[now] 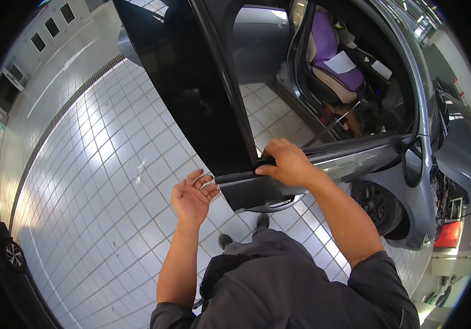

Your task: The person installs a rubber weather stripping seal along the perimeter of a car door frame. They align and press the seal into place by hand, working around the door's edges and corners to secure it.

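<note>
In front of me is a grey car door (339, 169), with its handle (279, 206) low on the outer side. My right hand (286, 163) is closed over the corner of the window sill, thumb on the near side and fingers over the top. A large glossy black panel (186, 88) rises from that corner. My left hand (192, 196) is palm up with loosely curled fingers and appears to hold nothing. Its fingertips are close to the end of a black trim strip (235, 177); whether they touch it, I cannot tell.
Beyond the window opening are a purple-covered seat (328, 55) and white sheets of paper (340, 63). A side mirror (412, 164) and front wheel (377, 204) lie to the right. White floor tiles (120, 170) stretch left toward a floor drain (87, 82) and a dark car (13, 263).
</note>
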{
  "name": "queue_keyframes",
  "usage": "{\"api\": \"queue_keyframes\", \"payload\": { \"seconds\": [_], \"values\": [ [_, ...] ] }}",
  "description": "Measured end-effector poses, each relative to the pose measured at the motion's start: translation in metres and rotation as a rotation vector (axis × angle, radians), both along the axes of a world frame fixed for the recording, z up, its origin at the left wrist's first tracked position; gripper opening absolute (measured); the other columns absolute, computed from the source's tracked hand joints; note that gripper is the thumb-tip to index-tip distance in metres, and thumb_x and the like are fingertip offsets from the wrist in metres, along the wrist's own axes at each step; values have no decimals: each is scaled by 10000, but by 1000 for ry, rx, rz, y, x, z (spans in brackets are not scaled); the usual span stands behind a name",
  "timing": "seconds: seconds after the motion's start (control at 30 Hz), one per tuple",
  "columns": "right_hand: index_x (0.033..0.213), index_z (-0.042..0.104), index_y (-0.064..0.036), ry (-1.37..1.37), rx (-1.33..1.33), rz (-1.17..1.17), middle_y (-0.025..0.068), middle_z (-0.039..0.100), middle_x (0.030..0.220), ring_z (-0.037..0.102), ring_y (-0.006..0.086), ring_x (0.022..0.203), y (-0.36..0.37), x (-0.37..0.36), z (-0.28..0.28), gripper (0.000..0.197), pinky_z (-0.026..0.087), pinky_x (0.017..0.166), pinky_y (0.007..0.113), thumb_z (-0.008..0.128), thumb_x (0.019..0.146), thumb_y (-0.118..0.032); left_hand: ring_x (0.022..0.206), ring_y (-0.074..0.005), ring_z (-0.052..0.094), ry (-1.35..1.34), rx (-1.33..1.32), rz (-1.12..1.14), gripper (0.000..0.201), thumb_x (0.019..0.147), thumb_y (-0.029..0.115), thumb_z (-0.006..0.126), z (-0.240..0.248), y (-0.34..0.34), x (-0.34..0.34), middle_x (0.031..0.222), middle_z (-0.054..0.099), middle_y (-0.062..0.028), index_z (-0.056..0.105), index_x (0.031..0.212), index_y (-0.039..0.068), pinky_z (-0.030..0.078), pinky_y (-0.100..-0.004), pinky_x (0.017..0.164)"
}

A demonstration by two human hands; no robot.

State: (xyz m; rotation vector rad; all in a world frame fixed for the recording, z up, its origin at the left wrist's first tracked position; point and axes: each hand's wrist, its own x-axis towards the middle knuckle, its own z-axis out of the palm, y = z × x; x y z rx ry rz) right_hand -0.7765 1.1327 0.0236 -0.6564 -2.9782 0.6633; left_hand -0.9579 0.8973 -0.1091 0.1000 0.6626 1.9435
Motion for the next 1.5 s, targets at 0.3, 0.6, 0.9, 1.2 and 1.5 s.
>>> {"api": "queue_keyframes", "payload": {
  "seconds": [0.3,0.6,0.9,1.2,1.5],
  "values": [
    [1080,680,-41,140,149,139,117,610,1140,558,339,1145,21,22,-15,549,458,987,453,824,780,-477,1177,-206,595,71,38,64,802,1038,685,279,75,80,-5,1330,656,-64,573,1398,31,436,-324,1054],
    [1263,625,-47,127,451,59,131,602,1278,531,344,1257,54,83,-18,784,418,1076,458,921,641,-419,1294,-185,551,415,251,318,589,1124,455,295,44,83,2,1386,628,-78,575,1390,9,393,-330,1129],
    [1284,586,-9,59,212,28,163,604,1355,523,373,1316,58,82,-27,796,400,1124,456,941,645,-323,1274,-201,544,415,70,480,503,1102,389,313,23,88,8,1378,609,-49,559,1368,39,382,-341,1122],
    [1293,604,9,69,198,128,176,621,1295,554,380,1239,66,85,-18,799,424,1084,461,817,766,-551,1139,-198,622,221,77,332,649,1071,556,360,40,78,7,1287,683,-102,641,1260,2,445,-302,1009],
    [1355,621,-48,-205,-102,126,192,612,1302,538,380,1265,58,38,9,712,435,1067,457,728,876,-563,906,-161,594,323,-251,341,558,1009,541,564,9,34,68,1036,646,-57,614,1164,7,466,-299,875]
  ]
}}
